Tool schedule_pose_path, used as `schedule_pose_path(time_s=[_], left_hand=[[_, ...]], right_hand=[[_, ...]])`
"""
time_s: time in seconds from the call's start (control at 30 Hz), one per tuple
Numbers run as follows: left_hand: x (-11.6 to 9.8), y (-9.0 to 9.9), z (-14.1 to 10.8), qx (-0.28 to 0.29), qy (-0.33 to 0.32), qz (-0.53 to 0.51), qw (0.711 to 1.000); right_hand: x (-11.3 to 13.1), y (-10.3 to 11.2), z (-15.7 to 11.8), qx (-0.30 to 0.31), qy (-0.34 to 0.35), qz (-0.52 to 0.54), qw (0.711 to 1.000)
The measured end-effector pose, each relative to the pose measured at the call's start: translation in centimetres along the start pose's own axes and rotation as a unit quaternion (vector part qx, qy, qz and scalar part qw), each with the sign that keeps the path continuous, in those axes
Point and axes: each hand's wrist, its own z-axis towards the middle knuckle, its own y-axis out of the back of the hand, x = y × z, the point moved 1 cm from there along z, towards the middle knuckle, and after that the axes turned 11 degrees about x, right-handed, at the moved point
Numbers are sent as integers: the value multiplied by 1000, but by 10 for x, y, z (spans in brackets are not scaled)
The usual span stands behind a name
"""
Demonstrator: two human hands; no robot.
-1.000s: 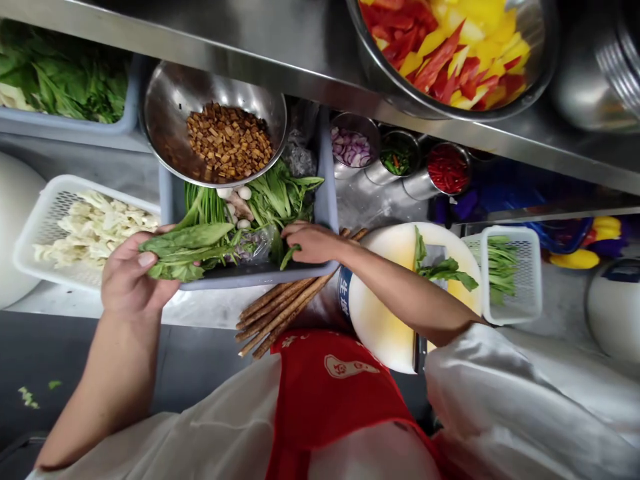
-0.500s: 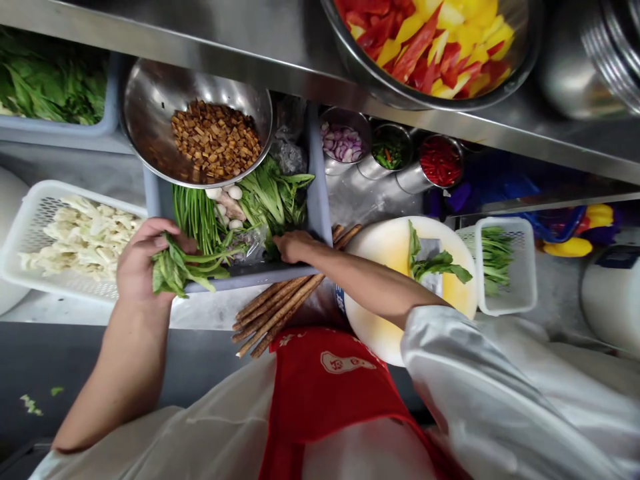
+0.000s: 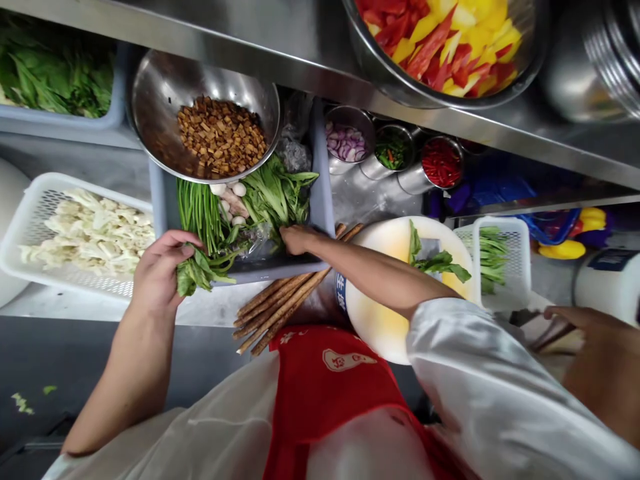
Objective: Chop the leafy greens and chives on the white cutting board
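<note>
My left hand (image 3: 163, 270) is closed around a small bunch of leafy greens (image 3: 203, 272), over the near left edge of a grey-blue bin (image 3: 325, 193). Inside the bin, the fingers of my right hand (image 3: 299, 240) are curled together by the lower end of a larger bunch of leafy greens (image 3: 280, 190). What they grip, if anything, is hidden. Thin green stalks (image 3: 196, 213), several white mushroom-like pieces (image 3: 239, 190) and a clear plastic bag (image 3: 257, 241) share the bin.
A steel bowl of brown diced pieces (image 3: 145, 147) rests over the bin's back. Left stands a white basket of cauliflower (image 3: 95, 233). Long brown roots (image 3: 280, 307) jut out in front. A round white lid (image 3: 380, 320) lies rightward. Another person's hand (image 3: 595, 340) is at right. A steel shelf (image 3: 300, 73) overhangs.
My left hand has shifted slightly right and down with its greens. My right hand stays in the bin, nearly still. Another person's hand has come in at the right.
</note>
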Motion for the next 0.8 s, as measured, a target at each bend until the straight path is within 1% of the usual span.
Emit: schedule_pose_path(time_s=[0.03,0.1,0.13,0.2,0.23,0.27,0.33,0.37,0.4,0.43,0.5,0.57,0.63,0.67,0.73,0.8], left_hand=[[0,2,0,1,-3,0,1000],[1,4,-1,3,-9,-9,1000],[1,4,-1,7,-10,-18,1000],[0,0,0,22,-13,-45,999],[-1,-4,0,34,-16,-66,997],[-2,-10,0,46,-19,-90,995],[-3,-24,1,66,-20,-143,987],[-3,-33,1,73,-17,-169,983],[-2,-42,1,81,-11,-191,978],[-1,-51,1,89,-5,-208,974],[2,-70,1,108,-6,-223,969],[4,-87,2,129,-16,-201,971],[4,-102,4,149,-28,-143,978],[4,-108,5,156,-35,-109,981],[1,-117,9,158,-56,-44,985],[-3,-118,12,146,-75,-10,986]], right_hand=[[-4,7,-13,-8,8,-3,1000],[-12,22,-43,-28,47,-5,998],[-17,29,-59,-39,66,15,997],[-27,39,-88,-66,87,115,987],[-32,43,-101,-83,91,193,973],[-36,45,-113,-102,90,281,950],[-43,45,-129,-132,91,441,883],[-44,44,-133,-138,95,500,850],[-44,43,-135,-134,103,542,823],[-42,42,-136,-129,112,571,803],[-35,41,-133,-121,123,603,779],[-26,41,-130,-124,124,613,770],[-16,41,-128,-121,118,606,778],[-12,41,-128,-117,113,593,789],[-8,40,-130,-102,107,550,822],[-8,39,-134,-69,117,493,859]])
